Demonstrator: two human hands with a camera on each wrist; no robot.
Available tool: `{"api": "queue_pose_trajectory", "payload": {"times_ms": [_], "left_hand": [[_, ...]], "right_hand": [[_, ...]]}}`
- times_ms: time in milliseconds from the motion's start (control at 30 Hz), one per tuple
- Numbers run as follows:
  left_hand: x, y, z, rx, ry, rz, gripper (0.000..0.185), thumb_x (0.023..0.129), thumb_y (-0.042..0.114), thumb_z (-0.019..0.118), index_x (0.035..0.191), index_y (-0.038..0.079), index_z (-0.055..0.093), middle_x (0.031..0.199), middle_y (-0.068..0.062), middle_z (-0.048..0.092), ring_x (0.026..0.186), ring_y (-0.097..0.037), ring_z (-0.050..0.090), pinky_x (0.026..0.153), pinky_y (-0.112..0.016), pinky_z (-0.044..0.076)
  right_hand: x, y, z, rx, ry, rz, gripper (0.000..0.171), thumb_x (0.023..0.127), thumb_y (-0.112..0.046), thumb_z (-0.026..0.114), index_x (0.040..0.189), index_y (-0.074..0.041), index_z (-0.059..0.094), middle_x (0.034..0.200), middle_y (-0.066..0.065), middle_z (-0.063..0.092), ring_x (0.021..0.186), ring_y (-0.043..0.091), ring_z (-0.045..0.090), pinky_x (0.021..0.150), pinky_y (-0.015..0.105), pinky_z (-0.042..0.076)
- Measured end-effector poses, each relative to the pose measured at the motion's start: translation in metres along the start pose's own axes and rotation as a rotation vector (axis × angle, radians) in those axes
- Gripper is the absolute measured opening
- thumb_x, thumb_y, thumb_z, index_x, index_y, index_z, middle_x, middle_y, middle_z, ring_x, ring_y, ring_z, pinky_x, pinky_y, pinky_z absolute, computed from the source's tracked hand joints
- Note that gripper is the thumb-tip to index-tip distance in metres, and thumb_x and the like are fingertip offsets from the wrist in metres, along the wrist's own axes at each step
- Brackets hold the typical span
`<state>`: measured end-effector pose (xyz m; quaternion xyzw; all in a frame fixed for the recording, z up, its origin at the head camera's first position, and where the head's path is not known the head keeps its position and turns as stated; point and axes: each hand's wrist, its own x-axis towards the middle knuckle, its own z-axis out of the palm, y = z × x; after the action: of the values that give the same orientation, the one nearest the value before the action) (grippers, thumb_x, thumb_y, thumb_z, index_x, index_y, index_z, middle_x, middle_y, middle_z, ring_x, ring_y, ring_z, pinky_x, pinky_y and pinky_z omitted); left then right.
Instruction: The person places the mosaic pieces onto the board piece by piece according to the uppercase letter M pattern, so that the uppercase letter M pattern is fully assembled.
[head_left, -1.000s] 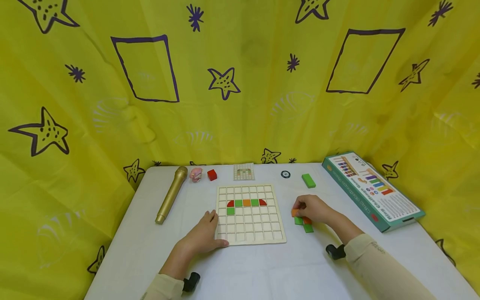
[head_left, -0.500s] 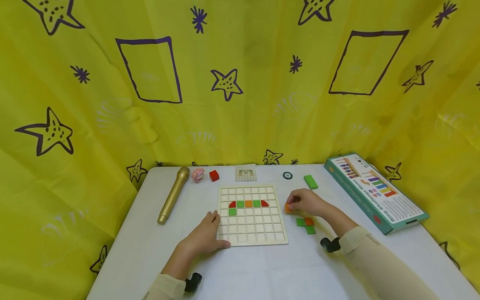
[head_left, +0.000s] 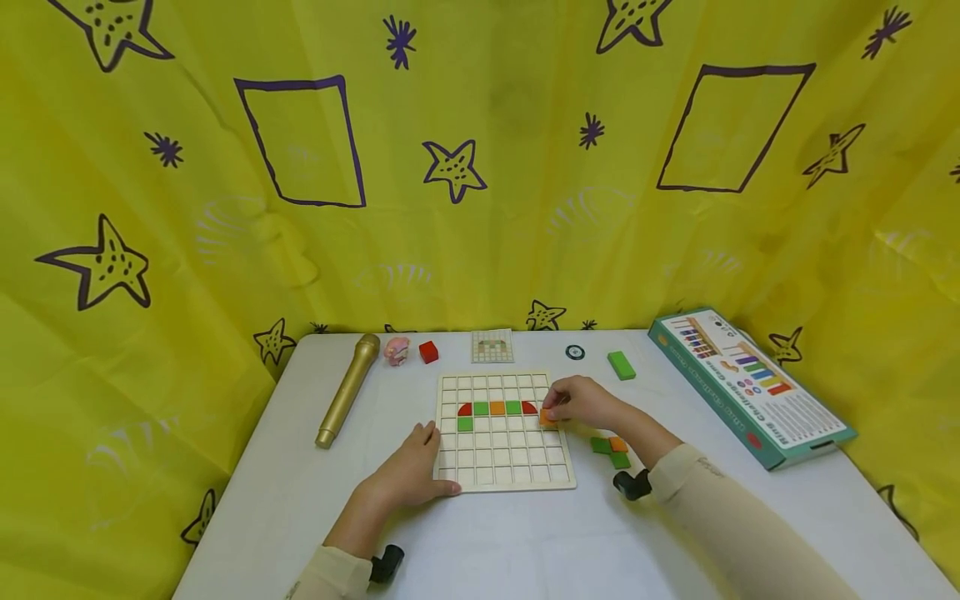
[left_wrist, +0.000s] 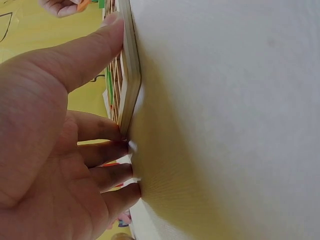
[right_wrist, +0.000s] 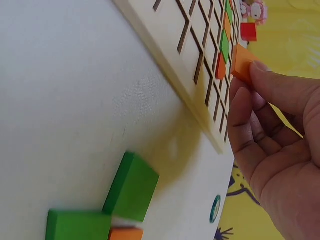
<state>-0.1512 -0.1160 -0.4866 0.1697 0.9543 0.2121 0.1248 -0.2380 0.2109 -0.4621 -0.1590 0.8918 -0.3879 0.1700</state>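
Right of frame centre, pinches orange tile [head_left: 547, 419] between right fingers [right_wrist: 242, 107], nearly closed; touches board [head_left: 502, 457] with left fingers [left_wrist: 102, 128], spread. Likely light, stiff; best taken by opposite edges.

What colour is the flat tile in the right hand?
Orange; the flat square tile shows best in the right wrist view.
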Motion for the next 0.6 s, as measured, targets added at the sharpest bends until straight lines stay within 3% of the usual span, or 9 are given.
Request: {"api": "queue_pose_trajectory", "payload": {"times_ms": [600], "left_hand": [[0.0, -0.002, 0.0, -0.013, -0.006, -0.004, 0.103, 0.081, 0.045, 0.083, 0.15, -0.012, 0.033, 0.159, -0.026, 0.029, 0.148, -0.044, 0.022, 0.116, -0.052, 0.03]], "right_hand": [[0.028, -0.038, 0.029, -0.099, -0.071, -0.096, 0.005, 0.09, -0.009, 0.076, 0.089, -0.013, 0.073, 0.084, -0.005, 0.067, 0.082, 0.015, 0.058, 0.078, 0.031, 0.052]]}}
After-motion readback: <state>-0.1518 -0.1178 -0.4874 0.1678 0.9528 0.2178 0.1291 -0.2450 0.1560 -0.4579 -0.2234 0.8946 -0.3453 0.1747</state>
